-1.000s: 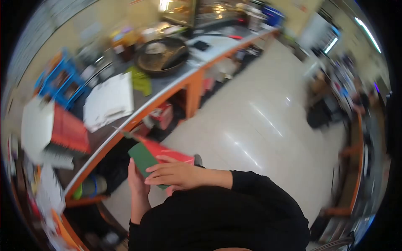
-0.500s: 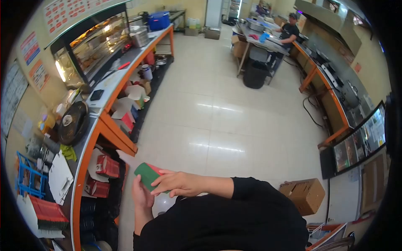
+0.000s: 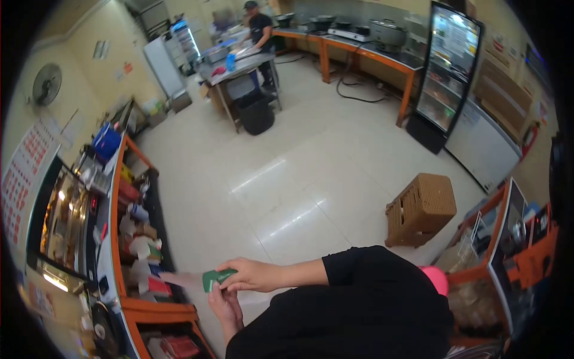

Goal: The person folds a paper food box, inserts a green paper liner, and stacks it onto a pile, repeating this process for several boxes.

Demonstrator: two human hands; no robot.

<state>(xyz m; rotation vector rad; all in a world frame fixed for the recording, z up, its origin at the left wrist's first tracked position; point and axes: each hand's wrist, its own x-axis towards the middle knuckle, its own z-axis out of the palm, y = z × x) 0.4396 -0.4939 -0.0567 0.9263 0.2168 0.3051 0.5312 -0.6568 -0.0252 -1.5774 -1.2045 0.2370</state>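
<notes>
In front of my body, at the lower middle of the head view, I hold a small green folded paper carton [image 3: 210, 279] with a pale flap stretching out to its left. My right hand [image 3: 250, 274] closes over its right side from above, fingers bent around it. From below, my left hand [image 3: 226, 306] pinches its lower edge between thumb and fingers. The two hands nearly meet at the carton. Printing on it is too small to read, and the flap is blurred.
Left of me stands an orange-edged counter [image 3: 156, 308] with cartons on its shelves and a lit food warmer [image 3: 63, 212]. A brown woven stool [image 3: 421, 209] is on the right. Farther off are a black bin [image 3: 255, 112], a co-worker [image 3: 260, 42] at a metal table, and a glass-door fridge [image 3: 447, 78].
My view has swung to the right, bringing the stool and fridge fully into sight. Both hands still hold the carton, which has turned and now shows a smaller green face.
</notes>
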